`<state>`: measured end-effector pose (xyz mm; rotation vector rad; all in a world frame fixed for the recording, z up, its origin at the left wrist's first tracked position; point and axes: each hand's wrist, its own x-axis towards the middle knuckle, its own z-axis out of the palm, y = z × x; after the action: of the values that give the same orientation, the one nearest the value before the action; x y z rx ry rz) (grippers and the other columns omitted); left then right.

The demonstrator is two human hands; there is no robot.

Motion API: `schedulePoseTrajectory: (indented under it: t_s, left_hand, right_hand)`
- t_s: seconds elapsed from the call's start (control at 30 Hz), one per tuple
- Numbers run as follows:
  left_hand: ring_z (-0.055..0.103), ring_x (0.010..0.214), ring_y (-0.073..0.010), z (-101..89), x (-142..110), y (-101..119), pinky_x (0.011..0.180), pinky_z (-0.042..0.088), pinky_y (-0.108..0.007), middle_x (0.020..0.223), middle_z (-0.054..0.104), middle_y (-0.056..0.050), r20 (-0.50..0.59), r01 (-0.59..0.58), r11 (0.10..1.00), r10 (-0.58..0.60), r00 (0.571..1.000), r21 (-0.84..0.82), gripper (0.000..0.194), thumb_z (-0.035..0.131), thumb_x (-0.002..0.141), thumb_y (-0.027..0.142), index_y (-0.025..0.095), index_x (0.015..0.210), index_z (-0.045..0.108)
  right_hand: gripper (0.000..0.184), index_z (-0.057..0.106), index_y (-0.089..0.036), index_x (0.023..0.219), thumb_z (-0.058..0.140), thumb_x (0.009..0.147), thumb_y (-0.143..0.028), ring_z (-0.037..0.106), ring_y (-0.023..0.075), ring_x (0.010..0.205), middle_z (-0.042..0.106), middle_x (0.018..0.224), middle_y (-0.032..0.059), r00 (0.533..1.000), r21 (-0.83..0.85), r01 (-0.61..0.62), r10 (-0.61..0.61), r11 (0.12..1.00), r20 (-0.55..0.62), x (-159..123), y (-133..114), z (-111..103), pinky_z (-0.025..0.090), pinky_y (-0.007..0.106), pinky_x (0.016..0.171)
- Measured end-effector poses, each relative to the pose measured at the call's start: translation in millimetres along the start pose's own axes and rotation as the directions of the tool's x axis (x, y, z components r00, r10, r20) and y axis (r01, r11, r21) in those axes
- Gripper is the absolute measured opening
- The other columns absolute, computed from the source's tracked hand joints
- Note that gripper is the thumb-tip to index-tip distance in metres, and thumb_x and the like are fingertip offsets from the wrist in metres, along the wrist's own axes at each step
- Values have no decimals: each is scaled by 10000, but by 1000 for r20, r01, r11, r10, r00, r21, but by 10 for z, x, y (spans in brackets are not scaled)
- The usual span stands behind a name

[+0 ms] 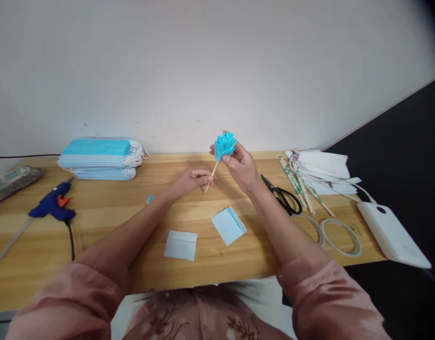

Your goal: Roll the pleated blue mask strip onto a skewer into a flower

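Note:
A blue handmade flower (225, 145) stands tilted on a thin wooden stick (214, 169) above the middle of the table. My left hand (196, 180) pinches the stick near its lower end. Around the flower's base and petals curl the fingers of my right hand (240, 166), with the thumb in front. Below my hands lie two cut fabric pieces: a white square (181, 245) and a white piece with a blue stripe (229, 225). A small blue scrap (150, 199) rests beside my left forearm.
At left are a stack of blue face masks (97, 158), a blue glue gun (54, 202) and a power strip (15, 182). To the right lie black scissors (283, 194), wrapped chopsticks (295, 182), tape rolls (343, 237), white sheets (327, 165) and a white device (392, 233).

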<state>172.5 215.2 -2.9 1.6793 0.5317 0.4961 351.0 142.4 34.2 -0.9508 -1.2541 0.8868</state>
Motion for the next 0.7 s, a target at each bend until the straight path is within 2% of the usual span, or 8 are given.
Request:
schedulePoseTrajectory:
  t_s: [0.3,0.47,0.7]
  left_hand:
    - [606,632,-135,5,-29,27,640,497,-274,816,760,-63,-34,10,1000,-11,999,-20,410,786,748,557,161,849,762]
    - [601,619,-128,9,-31,19,638,503,-276,809,752,-55,-52,17,999,-19,998,-31,392,793,737,539,161,837,758]
    - [601,619,-130,14,-32,31,635,512,-279,771,730,-43,-93,27,999,-30,995,-35,387,820,717,535,166,814,760]
  right_hand:
    - [1052,360,-334,1618,758,743,-763,595,271,1391,609,1515,61,999,-54,10,-12,998,-37,8,82,-36,483,486,1189]
    - [1059,356,-348,1623,780,735,-740,604,272,1376,622,1492,51,999,-36,16,-17,999,-42,9,97,-32,471,500,1198]
    - [1101,327,-296,1635,788,729,-719,590,263,1397,598,1529,82,1000,-31,1,-2,1000,-26,16,71,-9,457,465,1211]
